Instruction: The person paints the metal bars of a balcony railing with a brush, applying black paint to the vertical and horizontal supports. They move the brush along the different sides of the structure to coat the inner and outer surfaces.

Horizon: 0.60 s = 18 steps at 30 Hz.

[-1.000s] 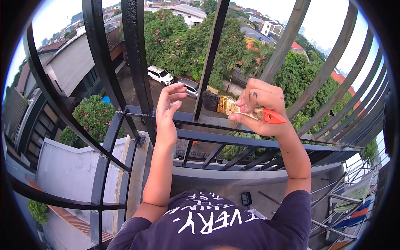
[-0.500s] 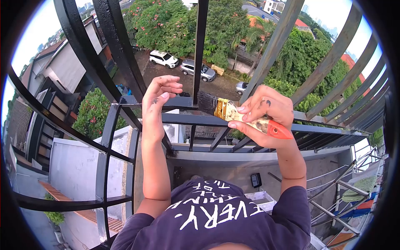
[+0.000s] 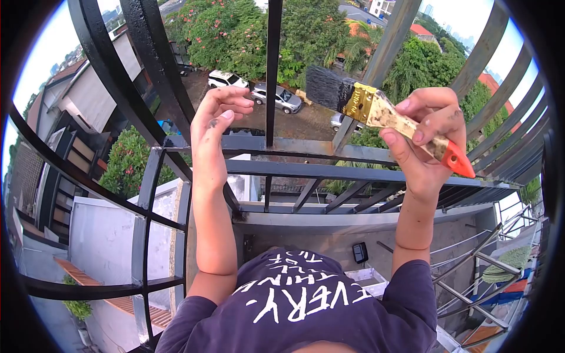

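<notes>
My right hand [image 3: 436, 130] grips a paintbrush [image 3: 384, 113] by its pale, paint-smudged handle with a red end. The brush's black bristles point up and left, in front of a greyish upright bar [image 3: 393, 44] and apart from the rail as far as I can tell. Black coats the upright bar [image 3: 273, 70] between my hands, while the horizontal rail [image 3: 303, 146] is dark with a duller, greyish stretch toward the right. Beside the railing on the left, my left hand [image 3: 215, 120] is raised with loosely bent fingers and holds nothing. Dark smudges mark both hands.
More railing bars [image 3: 482, 53] curve away to the right. Below on the floor lie a small black object [image 3: 360, 253] and a white tray [image 3: 366, 283]. A metal rack [image 3: 479, 267] with cloths stands at right. Parked cars [image 3: 279, 97] and trees are far beneath.
The paintbrush has lifted away from the rail near the black upright, moving up and right with my right hand. My left hand has shifted slightly up and left.
</notes>
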{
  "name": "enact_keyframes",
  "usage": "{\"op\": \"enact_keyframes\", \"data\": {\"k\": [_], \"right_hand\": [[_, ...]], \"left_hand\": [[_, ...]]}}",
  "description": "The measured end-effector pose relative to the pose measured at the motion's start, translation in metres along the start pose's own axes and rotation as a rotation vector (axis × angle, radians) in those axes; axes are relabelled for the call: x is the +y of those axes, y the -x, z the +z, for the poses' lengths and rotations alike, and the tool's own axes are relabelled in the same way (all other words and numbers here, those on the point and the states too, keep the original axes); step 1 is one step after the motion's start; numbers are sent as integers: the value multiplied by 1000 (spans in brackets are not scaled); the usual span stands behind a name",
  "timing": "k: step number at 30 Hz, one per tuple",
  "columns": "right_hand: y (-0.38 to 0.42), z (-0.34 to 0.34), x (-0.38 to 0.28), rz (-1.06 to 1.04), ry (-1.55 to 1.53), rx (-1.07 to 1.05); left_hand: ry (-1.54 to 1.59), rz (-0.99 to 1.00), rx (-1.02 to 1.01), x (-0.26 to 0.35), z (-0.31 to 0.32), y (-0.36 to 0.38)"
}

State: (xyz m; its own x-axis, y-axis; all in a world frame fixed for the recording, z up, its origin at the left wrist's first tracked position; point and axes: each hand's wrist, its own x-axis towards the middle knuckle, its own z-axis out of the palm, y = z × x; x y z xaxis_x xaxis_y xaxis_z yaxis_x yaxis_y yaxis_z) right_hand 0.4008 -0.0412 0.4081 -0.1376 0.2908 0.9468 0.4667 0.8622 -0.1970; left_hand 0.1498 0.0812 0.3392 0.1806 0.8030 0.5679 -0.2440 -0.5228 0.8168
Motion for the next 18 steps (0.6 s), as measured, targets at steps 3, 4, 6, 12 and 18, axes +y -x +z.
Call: {"op": "enact_keyframes", "data": {"k": [3, 4, 6, 12, 18], "right_hand": [[-10, -4, 2, -88, -47, 10], [-16, -8, 3, -101, -62, 10], [-27, -17, 7, -119, -89, 8], [-90, -35, 16, -251, -81, -29], [-177, -21, 24, -542, -127, 35]], "left_hand": [[-16, 39, 0, 8, 0, -8], [-20, 57, -2, 12, 0, -12], [-9, 87, 4, 18, 1, -21], [73, 176, -25, 31, 5, -69], [144, 322, -21, 71, 25, -124]]}}
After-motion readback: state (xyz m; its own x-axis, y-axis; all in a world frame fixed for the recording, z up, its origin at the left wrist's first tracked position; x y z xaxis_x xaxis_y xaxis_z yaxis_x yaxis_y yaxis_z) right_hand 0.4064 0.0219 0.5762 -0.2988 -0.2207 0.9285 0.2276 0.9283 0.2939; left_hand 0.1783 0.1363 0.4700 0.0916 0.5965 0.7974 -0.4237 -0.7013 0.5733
